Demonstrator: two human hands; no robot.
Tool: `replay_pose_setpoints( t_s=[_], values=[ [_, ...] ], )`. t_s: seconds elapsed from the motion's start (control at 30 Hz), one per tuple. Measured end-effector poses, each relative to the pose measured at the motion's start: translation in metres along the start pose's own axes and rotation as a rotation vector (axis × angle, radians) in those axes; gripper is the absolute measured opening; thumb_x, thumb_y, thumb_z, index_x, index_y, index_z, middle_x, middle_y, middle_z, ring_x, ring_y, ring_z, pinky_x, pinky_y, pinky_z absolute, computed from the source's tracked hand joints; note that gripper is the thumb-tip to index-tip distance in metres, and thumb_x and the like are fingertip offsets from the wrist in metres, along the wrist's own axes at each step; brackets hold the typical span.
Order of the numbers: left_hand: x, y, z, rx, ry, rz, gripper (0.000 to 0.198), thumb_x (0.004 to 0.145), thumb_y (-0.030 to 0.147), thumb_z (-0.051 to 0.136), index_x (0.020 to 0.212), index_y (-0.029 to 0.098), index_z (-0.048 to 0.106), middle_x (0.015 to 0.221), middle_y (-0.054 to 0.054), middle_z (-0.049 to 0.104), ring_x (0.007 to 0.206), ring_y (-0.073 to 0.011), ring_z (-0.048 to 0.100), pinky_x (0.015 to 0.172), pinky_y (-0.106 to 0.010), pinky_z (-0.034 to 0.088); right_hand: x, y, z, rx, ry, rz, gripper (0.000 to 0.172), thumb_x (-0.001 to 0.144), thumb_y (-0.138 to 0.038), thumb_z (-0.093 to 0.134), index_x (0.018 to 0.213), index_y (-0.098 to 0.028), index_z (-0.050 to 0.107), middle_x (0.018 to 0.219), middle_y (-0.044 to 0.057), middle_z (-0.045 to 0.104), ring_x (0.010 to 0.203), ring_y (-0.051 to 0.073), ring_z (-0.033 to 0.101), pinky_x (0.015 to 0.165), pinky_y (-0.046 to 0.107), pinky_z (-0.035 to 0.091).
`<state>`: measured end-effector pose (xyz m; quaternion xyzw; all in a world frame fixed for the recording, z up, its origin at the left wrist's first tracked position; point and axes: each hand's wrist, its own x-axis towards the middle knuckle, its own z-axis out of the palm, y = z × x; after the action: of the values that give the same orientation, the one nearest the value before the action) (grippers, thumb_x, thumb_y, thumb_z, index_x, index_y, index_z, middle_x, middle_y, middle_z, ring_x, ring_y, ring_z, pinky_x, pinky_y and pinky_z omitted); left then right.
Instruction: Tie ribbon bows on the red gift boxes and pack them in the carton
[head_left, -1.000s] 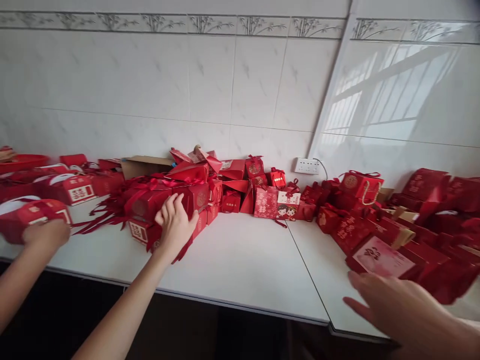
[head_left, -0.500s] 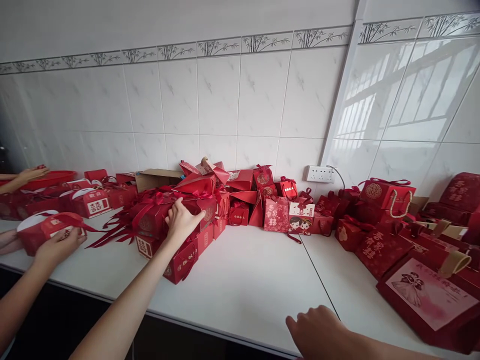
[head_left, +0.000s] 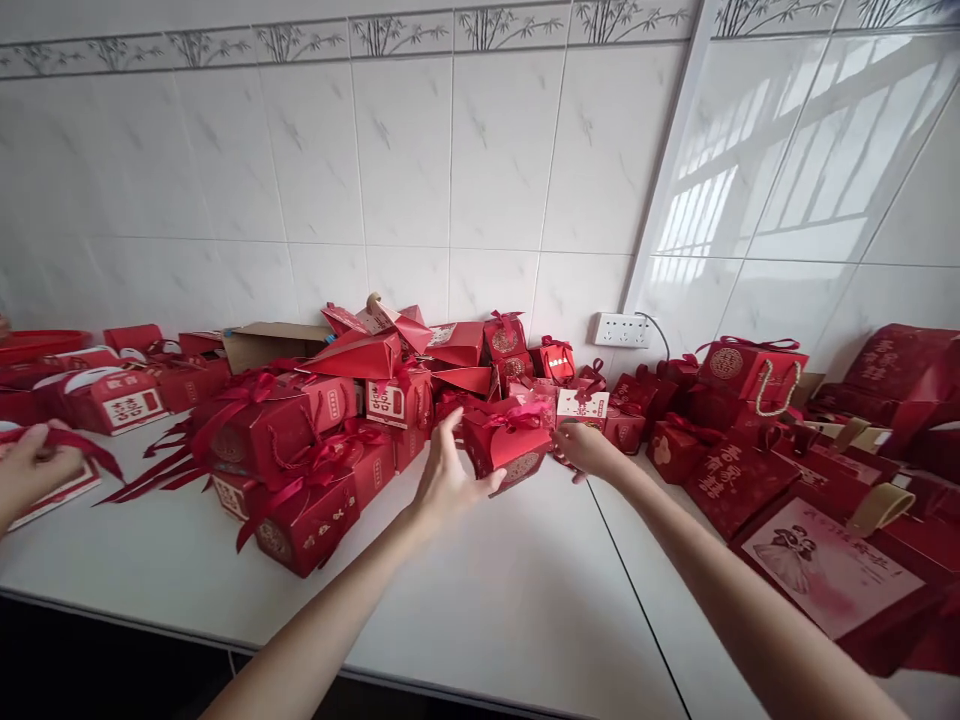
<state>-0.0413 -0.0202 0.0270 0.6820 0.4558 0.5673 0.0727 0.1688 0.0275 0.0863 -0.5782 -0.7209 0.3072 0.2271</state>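
Observation:
My left hand (head_left: 450, 478) grips a red gift box (head_left: 510, 445) with a ribbon bow on top and a gold round emblem on its front. Its thumb lies along the near face and its fingers are at the left side. The box is slightly tilted over the white tabletop. Close to the box's right edge is my right hand (head_left: 589, 450), fingers loosely curled and apart; whether they touch the box is hard to see. Left of my hands stands a stack of red gift boxes (head_left: 307, 520) with bows and trailing ribbons.
More red boxes line the tiled wall, with a cardboard box (head_left: 274, 345) behind. At right are red bags (head_left: 832, 570), one with a couple printed on it. A wall socket strip (head_left: 622, 330) is above. Another person's hand (head_left: 37, 465) holds a ribboned box at far left.
My left hand has moved right from the stack with a gift box. My right hand has risen from the front edge to beside that box. The view has shifted right.

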Motion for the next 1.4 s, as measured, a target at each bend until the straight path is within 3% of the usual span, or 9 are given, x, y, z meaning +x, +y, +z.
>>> replay_pose_setpoints(
  t_s=[0.2, 0.33, 0.43, 0.57, 0.77, 0.93, 1.13, 1.27, 1.4],
  values=[
    [0.001, -0.043, 0.038, -0.417, -0.372, -0.263, 0.066, 0.062, 0.029, 0.062, 0.126, 0.02, 0.044, 0.125, -0.014, 0.057, 0.115, -0.0295, 0.055, 0.088, -0.043, 0.05, -0.002, 0.057, 0.037, 0.534, 0.115, -0.025, 0.051, 0.087, -0.06, 0.031, 0.081, -0.016, 0.055, 0.075, 0.008, 0.062, 0.062, 0.016, 0.061, 0.042, 0.025, 0.05],
    [-0.003, -0.061, 0.051, -0.35, -0.221, -0.416, 0.048, 0.073, 0.027, 0.053, 0.12, 0.02, 0.046, 0.125, -0.013, 0.056, 0.118, -0.0268, 0.054, 0.097, -0.045, 0.044, 0.004, 0.082, 0.05, 0.679, 0.252, 0.002, 0.046, 0.079, -0.063, 0.046, 0.069, -0.018, 0.051, 0.071, 0.007, 0.057, 0.069, 0.019, 0.06, 0.04, 0.023, 0.047],
    [-0.008, -0.059, 0.053, -0.24, -0.066, -0.503, 0.046, 0.079, 0.034, 0.05, 0.121, 0.018, 0.042, 0.136, -0.016, 0.044, 0.132, -0.029, 0.036, 0.109, -0.051, 0.027, 0.008, 0.09, 0.055, 0.768, 0.336, -0.006, 0.041, 0.081, -0.061, 0.046, 0.08, -0.02, 0.053, 0.088, 0.007, 0.061, 0.089, 0.02, 0.06, 0.057, 0.025, 0.053],
    [-0.017, -0.037, 0.045, -0.217, -0.095, -0.452, 0.055, 0.08, 0.046, 0.051, 0.127, 0.021, 0.039, 0.143, -0.012, 0.036, 0.137, -0.0275, 0.027, 0.113, -0.048, 0.019, 0.0, 0.084, 0.059, 0.89, 0.218, -0.008, 0.047, 0.082, -0.063, 0.045, 0.097, -0.02, 0.055, 0.09, 0.007, 0.067, 0.085, 0.02, 0.065, 0.072, 0.031, 0.052],
    [-0.014, -0.024, 0.039, -0.363, -0.115, -0.435, 0.063, 0.076, 0.048, 0.058, 0.128, 0.022, 0.035, 0.144, -0.013, 0.036, 0.136, -0.0274, 0.032, 0.109, -0.045, 0.03, -0.015, 0.073, 0.056, 0.843, 0.155, 0.017, 0.061, 0.075, -0.077, 0.04, 0.067, -0.017, 0.053, 0.043, 0.0, 0.054, 0.038, 0.014, 0.052, 0.049, 0.028, 0.045],
    [-0.002, -0.036, 0.035, -0.377, -0.021, -0.587, 0.044, 0.074, 0.048, 0.061, 0.106, 0.019, 0.049, 0.123, -0.013, 0.056, 0.12, -0.0266, 0.051, 0.101, -0.043, 0.039, -0.022, 0.064, 0.064, 0.72, -0.047, -0.088, 0.058, 0.073, -0.074, 0.048, 0.066, -0.017, 0.054, 0.052, 0.0, 0.055, 0.044, 0.012, 0.053, 0.048, 0.025, 0.044],
    [0.001, -0.034, 0.031, -0.427, -0.163, -0.51, 0.042, 0.072, 0.05, 0.063, 0.1, 0.019, 0.058, 0.108, -0.009, 0.066, 0.108, -0.0247, 0.059, 0.091, -0.035, 0.045, -0.035, 0.049, 0.075, 0.616, -0.178, -0.226, 0.046, 0.076, -0.062, 0.056, 0.071, -0.017, 0.058, 0.061, -0.001, 0.057, 0.053, 0.012, 0.055, 0.056, 0.024, 0.044],
    [0.004, -0.028, 0.022, -0.297, -0.095, -0.564, 0.036, 0.076, 0.054, 0.055, 0.079, 0.018, 0.06, 0.083, -0.005, 0.067, 0.085, -0.0211, 0.062, 0.075, -0.029, 0.047, -0.038, 0.047, 0.071, 0.646, -0.254, -0.229, 0.045, 0.077, -0.06, 0.056, 0.077, -0.016, 0.06, 0.063, -0.001, 0.058, 0.052, 0.011, 0.057, 0.058, 0.025, 0.047],
    [0.01, -0.02, 0.008, -0.255, -0.458, -0.75, 0.049, 0.075, 0.06, 0.052, 0.051, 0.017, 0.053, 0.051, -0.001, 0.053, 0.048, -0.0135, 0.048, 0.048, -0.025, 0.035, -0.04, 0.046, 0.068, 0.676, -0.246, -0.228, 0.046, 0.08, -0.061, 0.052, 0.077, -0.016, 0.058, 0.06, -0.002, 0.057, 0.051, 0.011, 0.057, 0.059, 0.025, 0.048]
  ],
)
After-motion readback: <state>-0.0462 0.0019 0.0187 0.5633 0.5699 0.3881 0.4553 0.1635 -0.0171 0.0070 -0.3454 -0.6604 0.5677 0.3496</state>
